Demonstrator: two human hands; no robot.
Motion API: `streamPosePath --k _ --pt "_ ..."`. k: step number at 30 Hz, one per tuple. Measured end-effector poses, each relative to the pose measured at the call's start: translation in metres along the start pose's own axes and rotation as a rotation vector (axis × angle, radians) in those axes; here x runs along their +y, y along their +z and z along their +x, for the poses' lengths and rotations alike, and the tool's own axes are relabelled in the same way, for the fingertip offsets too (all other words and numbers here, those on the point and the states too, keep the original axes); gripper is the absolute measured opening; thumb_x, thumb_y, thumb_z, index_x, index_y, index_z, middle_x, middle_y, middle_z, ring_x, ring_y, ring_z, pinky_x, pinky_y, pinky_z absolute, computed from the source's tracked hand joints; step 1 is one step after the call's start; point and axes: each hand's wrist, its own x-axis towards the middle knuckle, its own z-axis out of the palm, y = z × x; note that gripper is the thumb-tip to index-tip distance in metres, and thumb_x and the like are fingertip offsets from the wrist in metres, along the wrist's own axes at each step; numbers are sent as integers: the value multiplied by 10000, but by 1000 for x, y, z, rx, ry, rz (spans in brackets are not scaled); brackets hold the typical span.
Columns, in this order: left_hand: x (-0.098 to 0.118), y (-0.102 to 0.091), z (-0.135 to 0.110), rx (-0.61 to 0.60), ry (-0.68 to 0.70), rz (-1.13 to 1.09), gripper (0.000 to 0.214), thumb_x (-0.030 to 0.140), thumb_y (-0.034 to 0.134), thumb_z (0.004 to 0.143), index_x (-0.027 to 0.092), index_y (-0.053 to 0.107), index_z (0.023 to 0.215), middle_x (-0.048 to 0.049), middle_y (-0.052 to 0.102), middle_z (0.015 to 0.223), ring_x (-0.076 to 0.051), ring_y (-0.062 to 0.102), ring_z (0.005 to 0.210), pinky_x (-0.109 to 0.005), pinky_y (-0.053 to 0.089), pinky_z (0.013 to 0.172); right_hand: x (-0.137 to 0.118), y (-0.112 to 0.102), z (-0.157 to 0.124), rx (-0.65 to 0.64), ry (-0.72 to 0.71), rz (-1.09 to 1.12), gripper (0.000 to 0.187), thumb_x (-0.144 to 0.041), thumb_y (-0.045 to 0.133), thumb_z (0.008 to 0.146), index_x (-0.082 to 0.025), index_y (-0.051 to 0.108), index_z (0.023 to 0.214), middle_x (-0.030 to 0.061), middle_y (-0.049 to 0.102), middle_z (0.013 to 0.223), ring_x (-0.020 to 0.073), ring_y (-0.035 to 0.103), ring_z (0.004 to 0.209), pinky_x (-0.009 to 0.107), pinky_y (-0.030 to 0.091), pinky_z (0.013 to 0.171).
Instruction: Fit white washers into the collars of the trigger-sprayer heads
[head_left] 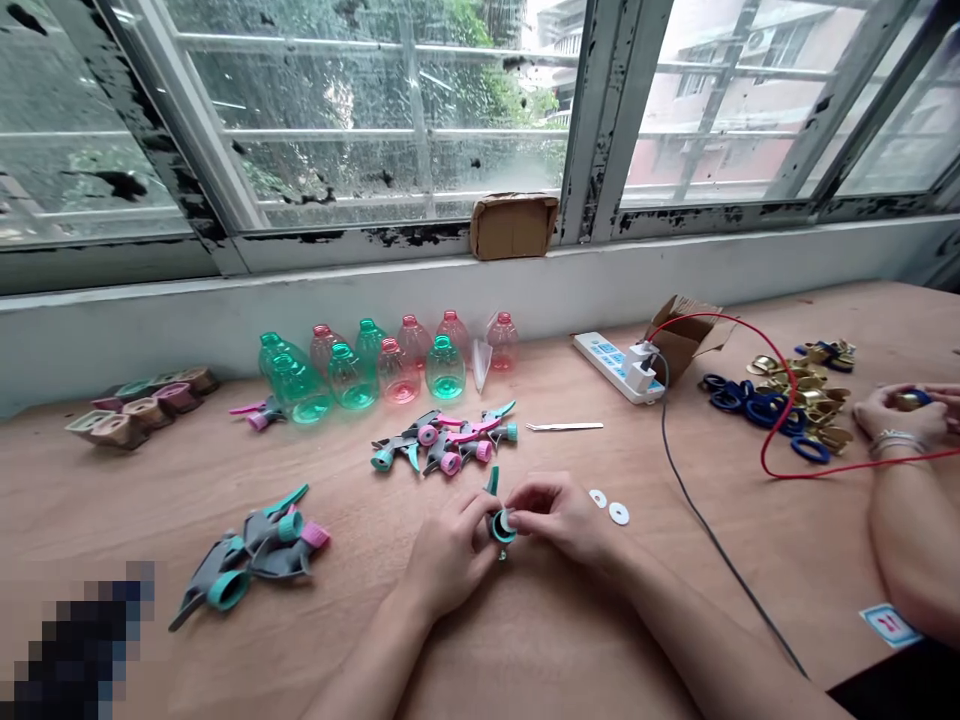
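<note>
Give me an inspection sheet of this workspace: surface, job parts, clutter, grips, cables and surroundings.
Surface: brown wood-grain tabletop, items spread across it.
Job's things: teal-collared plastic spray head in hand; grey, pink and teal plastic spray heads lying at left and centre; two flat white washers near the right wrist; clear green and red plastic bottles upright behind.
Clutter: slim silver tweezers; brown cardboard box; blue rings among gold metal parts.
Grips: left hand holds the spray head; right hand has its fingers at the collar, exact hold unclear.
Cables: thin red cable loops past the gold parts; thin grey cable leads from the white power strip.
Surroundings: window frame with peeling paint; co-worker's hand at right.
</note>
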Motion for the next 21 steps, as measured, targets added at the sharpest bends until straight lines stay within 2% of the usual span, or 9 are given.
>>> streamPosePath --k 5,10,17,21 --pt "0 1 0 -4 -9 -13 221 170 582 797 242 595 1006 -17 650 955 -149 600 717 -244 419 583 0 6 -1 89 -21 -142 228 -383 749 743 -163 702 782 22 691 710 129 592 611 234 465 550" --pt "0 1 0 5 -13 -29 197 204 586 810 239 597 1004 -12 649 919 -150 601 712 -247 426 599 0 10 -2 127 -154 -300 172 -343 723 780 -184 700 718 35 683 711 142 595 641 246 456 562" --pt "0 2 -1 -6 -19 -42 192 211 570 824 240 585 1013 -12 642 908 -153 601 726 -247 423 605 -3 10 -7 109 -277 -418 117 -285 644 848 -202 716 807 48 658 771 131 568 618 257 464 571" --pt "-1 3 -2 5 -27 -41 210 194 596 800 241 568 1003 -6 642 932 -154 601 732 -250 414 611 -5 4 -11 32 -353 -490 117 -266 685 804 -223 727 905 52 656 842 138 578 656 259 477 597"
